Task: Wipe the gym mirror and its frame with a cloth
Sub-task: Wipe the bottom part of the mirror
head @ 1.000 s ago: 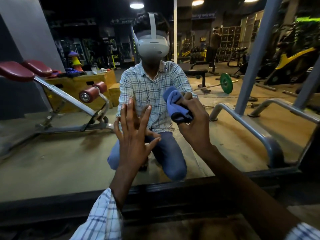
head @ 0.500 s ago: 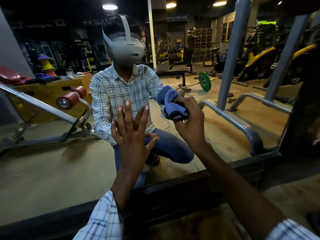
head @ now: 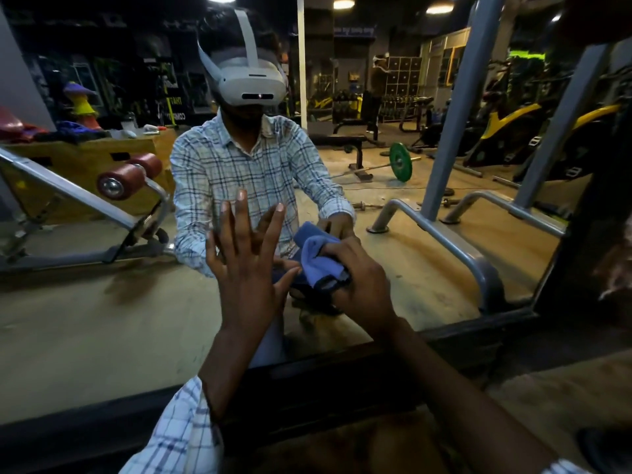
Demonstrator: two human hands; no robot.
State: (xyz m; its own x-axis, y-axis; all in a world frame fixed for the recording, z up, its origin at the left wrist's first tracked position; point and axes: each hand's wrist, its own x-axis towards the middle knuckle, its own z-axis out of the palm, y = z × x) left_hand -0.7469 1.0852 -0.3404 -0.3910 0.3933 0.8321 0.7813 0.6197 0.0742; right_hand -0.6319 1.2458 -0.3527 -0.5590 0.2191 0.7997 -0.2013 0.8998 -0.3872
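Two hands are meeting the mirror (head: 85, 319). Your left hand (head: 249, 265) is staying flat against it, fingers spread. Your right hand (head: 362, 278), clutching the bunched blue cloth (head: 319, 258), is sitting lower than a second ago, just beside the left hand and nearing the bottom frame (head: 102, 415). The wipe is likely working downward. Your knuckles are hiding where the cloth is touching, and the mirror's top is being cut off.

Left: two red roller pads (head: 113, 181) on a grey bench frame (head: 68, 193), in front of a wooden box (head: 85, 155).
Box top: stacked coloured cones (head: 82, 104).
Middle floor: green weight plate (head: 400, 161) on a barbell (head: 362, 169), near a black flat bench (head: 342, 140).
Right: grey steel rack upright (head: 455, 107), with a yellow-and-black machine (head: 506, 124) behind it.
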